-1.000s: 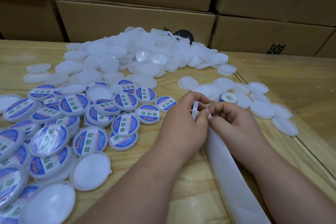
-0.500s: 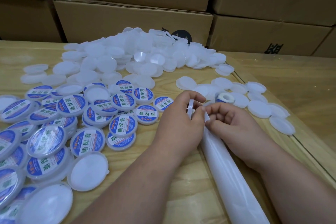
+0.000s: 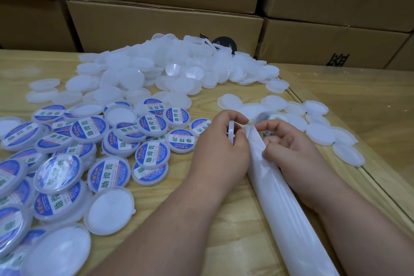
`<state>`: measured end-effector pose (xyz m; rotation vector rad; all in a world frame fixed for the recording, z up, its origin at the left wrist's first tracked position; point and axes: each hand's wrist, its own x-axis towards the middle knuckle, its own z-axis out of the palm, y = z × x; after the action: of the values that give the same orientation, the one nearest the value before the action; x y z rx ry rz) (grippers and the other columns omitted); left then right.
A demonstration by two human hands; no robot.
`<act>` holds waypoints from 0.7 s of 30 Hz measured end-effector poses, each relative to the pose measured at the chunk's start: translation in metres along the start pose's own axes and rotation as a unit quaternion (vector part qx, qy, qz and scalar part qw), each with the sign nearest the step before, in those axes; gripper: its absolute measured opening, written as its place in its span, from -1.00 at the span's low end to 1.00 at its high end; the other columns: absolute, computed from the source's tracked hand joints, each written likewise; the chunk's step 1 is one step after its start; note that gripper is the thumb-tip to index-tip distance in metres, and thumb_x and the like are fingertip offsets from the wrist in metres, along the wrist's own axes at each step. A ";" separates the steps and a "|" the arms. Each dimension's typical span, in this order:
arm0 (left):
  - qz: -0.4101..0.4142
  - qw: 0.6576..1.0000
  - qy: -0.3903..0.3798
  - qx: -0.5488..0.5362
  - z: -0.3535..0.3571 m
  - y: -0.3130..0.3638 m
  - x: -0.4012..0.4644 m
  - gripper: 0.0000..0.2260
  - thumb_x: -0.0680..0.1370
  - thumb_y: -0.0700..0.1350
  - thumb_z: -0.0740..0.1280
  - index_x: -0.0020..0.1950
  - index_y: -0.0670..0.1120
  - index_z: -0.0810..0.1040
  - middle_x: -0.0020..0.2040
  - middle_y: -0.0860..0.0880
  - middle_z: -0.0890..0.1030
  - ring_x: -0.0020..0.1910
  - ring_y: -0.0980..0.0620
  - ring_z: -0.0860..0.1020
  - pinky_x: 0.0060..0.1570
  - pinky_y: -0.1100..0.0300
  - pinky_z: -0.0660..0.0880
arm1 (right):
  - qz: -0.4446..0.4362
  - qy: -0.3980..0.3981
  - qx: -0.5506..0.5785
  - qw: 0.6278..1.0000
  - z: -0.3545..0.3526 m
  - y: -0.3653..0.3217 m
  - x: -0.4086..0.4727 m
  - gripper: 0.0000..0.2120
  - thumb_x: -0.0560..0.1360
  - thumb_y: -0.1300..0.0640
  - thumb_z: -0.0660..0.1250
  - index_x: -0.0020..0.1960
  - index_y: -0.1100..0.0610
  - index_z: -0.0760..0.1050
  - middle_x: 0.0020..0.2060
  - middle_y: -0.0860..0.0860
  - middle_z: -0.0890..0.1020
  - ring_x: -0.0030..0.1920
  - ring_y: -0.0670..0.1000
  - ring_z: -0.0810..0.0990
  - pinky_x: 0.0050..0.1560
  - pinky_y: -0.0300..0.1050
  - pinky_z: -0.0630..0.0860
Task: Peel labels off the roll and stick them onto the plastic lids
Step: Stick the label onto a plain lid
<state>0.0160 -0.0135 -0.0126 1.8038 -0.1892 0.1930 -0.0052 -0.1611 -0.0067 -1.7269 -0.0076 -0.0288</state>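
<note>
Holding one white plastic lid [image 3: 231, 133] on its edge, the left hand [image 3: 220, 148] had its thumb and fingers curled round the rim, so the lid stood upright just left of the backing strip [image 3: 282, 195]. The right hand [image 3: 289, 148] pinched the top end of this white strip between thumb and forefinger, its other fingers curled against the strip's side. The strip ran from the two hands down toward the lower edge of the view, between the two forearms. The label roll [image 3: 272, 119] lay just behind the right hand, partly hidden by it.

About ten plain lids [image 3: 322, 133] lay flat to the right of the hands, near the table edge. To the left lay a group of labelled lids [image 3: 152, 154], blue and white, more than twenty; some overlapped, so I could not count them exactly. Further back was a big heap of plain lids [image 3: 156, 69], too many to count. All rested on the wooden table [image 3: 174, 226], and cardboard boxes [image 3: 165, 27] stood stacked behind it.
</note>
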 end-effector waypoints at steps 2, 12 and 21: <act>-0.009 1.000 0.013 -0.009 0.000 0.001 0.000 -0.83 0.58 -0.12 0.27 -0.04 0.19 0.50 -0.10 0.33 0.57 -0.25 0.25 0.55 -0.35 0.43 0.40 | -0.004 0.002 0.004 1.000 0.000 -0.001 0.000 -0.56 0.30 0.23 0.23 0.11 -0.05 0.60 -0.29 0.15 0.39 -0.27 0.13 0.32 -0.22 0.02 0.29; -0.100 0.979 0.094 -0.150 -0.004 0.001 0.009 -0.79 0.34 -0.06 0.20 -0.09 0.12 0.54 -0.42 0.16 0.56 -0.43 0.11 0.53 -0.38 0.16 0.46 | 0.008 0.016 0.047 0.999 0.003 -0.007 -0.002 -0.59 0.24 0.27 0.18 -0.03 -0.06 0.58 -0.39 0.10 0.38 -0.37 0.05 0.35 -0.32 -0.08 0.33; -0.117 0.960 0.143 -0.209 -0.006 0.000 0.012 -0.77 0.32 -0.08 0.21 -0.13 0.14 0.59 -0.36 0.10 0.56 -0.37 0.05 0.49 -0.32 0.09 0.49 | -0.007 0.040 0.029 0.999 0.005 -0.005 -0.004 -0.61 0.27 0.25 0.19 0.03 0.00 0.56 -0.42 0.00 0.35 -0.41 -0.02 0.29 -0.36 -0.12 0.29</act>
<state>0.0277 -0.0076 -0.0085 1.3454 0.1786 0.2235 -0.0091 -0.1556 -0.0025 -1.6675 0.0381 -0.1069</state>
